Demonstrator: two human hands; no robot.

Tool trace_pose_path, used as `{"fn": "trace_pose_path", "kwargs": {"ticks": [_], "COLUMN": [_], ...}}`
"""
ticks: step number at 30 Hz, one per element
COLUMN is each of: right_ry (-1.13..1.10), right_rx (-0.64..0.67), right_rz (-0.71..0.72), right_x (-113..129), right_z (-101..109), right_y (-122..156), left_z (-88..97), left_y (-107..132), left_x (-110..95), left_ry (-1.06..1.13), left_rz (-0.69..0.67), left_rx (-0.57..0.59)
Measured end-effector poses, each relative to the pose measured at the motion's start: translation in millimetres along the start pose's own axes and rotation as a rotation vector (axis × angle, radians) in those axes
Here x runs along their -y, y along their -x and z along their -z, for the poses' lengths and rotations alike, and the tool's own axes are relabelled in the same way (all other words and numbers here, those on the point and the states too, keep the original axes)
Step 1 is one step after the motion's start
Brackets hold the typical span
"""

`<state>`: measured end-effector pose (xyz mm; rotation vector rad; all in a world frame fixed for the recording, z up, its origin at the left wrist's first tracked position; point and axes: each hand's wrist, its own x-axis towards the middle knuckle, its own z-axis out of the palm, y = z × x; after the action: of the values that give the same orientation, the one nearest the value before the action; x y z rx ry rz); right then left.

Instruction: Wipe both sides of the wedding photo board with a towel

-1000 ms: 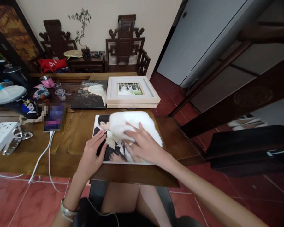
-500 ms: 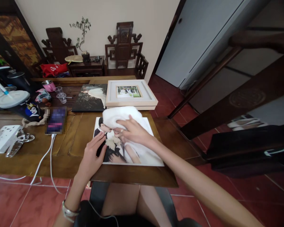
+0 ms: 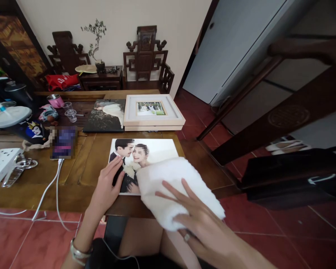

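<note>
Head view: right hand [image 3: 203,226], fingers spread over the cloth [image 3: 168,172], clamped or not I can't tell; left hand [image 3: 108,183], fingers close together on the photo's left side. That photo [image 3: 133,168] lies flat on the worktop [image 3: 91,164]; cloth overhangs the near edge. Hard drag could skew the photo; loose hold could drop the cloth.

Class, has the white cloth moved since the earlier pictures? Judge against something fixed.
Yes: against the wooden table, the white cloth has moved toward the near edge and now reaches past it.
</note>
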<state>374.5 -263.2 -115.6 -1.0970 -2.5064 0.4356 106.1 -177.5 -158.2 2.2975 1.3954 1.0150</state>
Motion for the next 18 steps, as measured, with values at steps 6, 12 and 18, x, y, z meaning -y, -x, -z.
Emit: {"fn": "trace_pose_path", "kwargs": {"ticks": [6,12,18], "right_ry": [0.044,0.07,0.052], "right_rx": [-0.001,-0.061,-0.081], "right_rz": [-0.013,-0.074,-0.159], "right_x": [-24.7,-82.1,-98.0], "right_z": [8.6,19.5,27.6], "right_y": [-24.4,-83.4,-99.7], "left_z": [0.8,3.1,2.4], "left_y": [-0.5,-1.0,-0.6], "left_x": [0.5,0.1,1.8], "left_ry": [-0.012,0.0,0.022], "left_rz": [-0.007,0.011,0.027], "left_rx": [0.006,0.033,0.026]}}
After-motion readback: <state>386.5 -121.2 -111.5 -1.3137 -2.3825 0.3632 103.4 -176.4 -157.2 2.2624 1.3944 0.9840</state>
